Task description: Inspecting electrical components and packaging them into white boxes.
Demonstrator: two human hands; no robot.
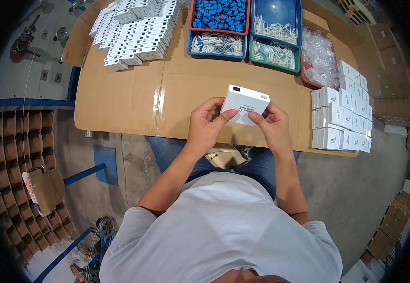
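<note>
Between both my hands is a small white cardboard box (247, 101), held over the near edge of the table, a dark patch on its far-left edge. My left hand (207, 120) grips its left side, thumb on the printed face. On the right side, my right hand (272, 123) closes round it in the same way, thumb on the face and fingers behind. The fingers behind the box are partly hidden.
Stacked white boxes (141, 35) stand at the far left, more white boxes (348, 113) at the right. Across the back are trays of blue pieces (219, 15), white pieces (219, 45) and clear plastic bags (319, 56). Cardboard (120, 101) covers the table.
</note>
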